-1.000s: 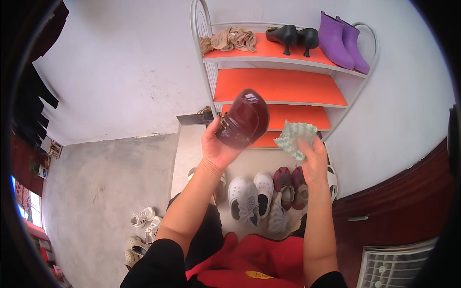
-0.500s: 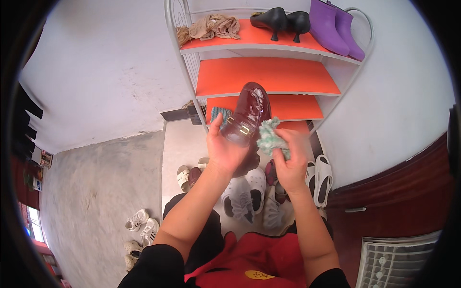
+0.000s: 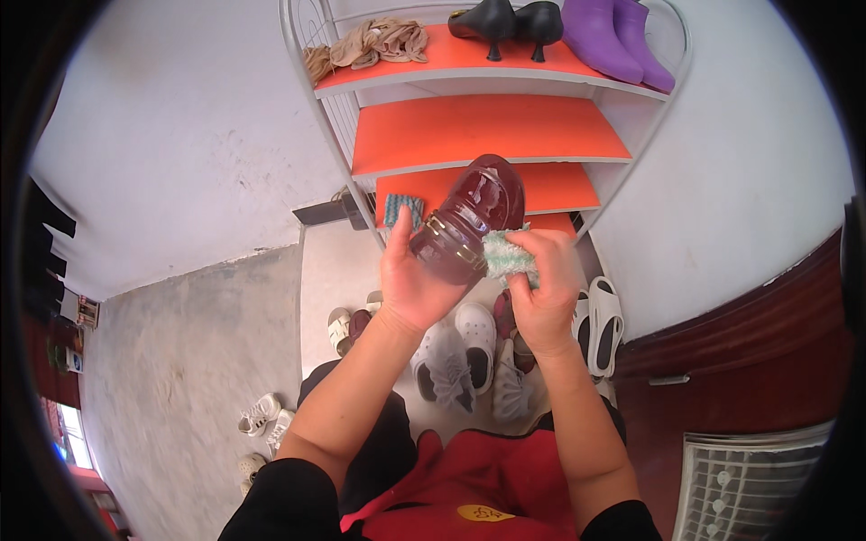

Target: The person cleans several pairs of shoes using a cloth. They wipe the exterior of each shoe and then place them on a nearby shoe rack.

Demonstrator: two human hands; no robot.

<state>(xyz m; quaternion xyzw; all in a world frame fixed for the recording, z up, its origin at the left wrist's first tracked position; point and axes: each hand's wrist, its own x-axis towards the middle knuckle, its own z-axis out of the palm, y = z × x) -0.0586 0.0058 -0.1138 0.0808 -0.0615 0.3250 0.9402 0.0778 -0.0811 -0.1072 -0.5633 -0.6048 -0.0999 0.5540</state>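
A glossy dark-red loafer (image 3: 487,194) with a gold buckle is held up in front of the shoe rack, toe pointing away. My left hand (image 3: 417,284) grips it from beneath and the left side, thumb raised. My right hand (image 3: 544,284) pinches a crumpled green-and-white cloth (image 3: 511,256), which touches the shoe's right side near the heel. The shoe is slightly blurred. Behind my left thumb, a folded grey-green cloth (image 3: 403,209) lies on a lower orange shelf.
The shoe rack (image 3: 492,133) has orange shelves; its top carries tan fabric (image 3: 379,43), black heels (image 3: 514,27) and purple boots (image 3: 618,41). Below my hands stand several shoes, including white clogs (image 3: 476,335). White slides (image 3: 606,326) are at the right, white sneakers (image 3: 260,415) at the left.
The shoe has tilted and turned, its toe shifting right. My right hand has brought the cloth against the shoe's side. The whole view has shifted slightly.
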